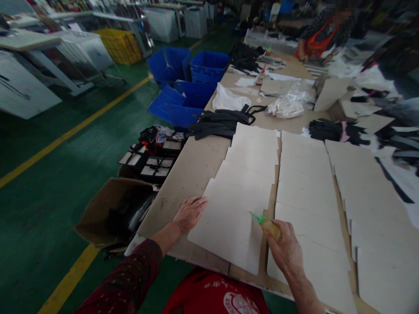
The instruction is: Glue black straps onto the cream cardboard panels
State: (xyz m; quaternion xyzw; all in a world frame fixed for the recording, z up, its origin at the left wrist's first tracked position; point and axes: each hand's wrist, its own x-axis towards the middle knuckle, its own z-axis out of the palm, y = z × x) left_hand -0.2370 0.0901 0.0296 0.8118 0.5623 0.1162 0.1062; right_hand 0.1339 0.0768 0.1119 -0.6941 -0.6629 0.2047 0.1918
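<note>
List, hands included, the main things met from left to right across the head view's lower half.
Open brown cardboard box, bare left hand, green-nozzled rounded yellowish bottle, bare right hand, rightmost column of flat off-white sheets.

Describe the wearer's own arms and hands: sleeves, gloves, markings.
Left hand and right hand are bare, with no gloves visible. The left arm wears a dark maroon sleeve with small light specks, ending on the forearm. The right forearm shows no sleeve within the frame. No cables or clear markings on either.
</note>
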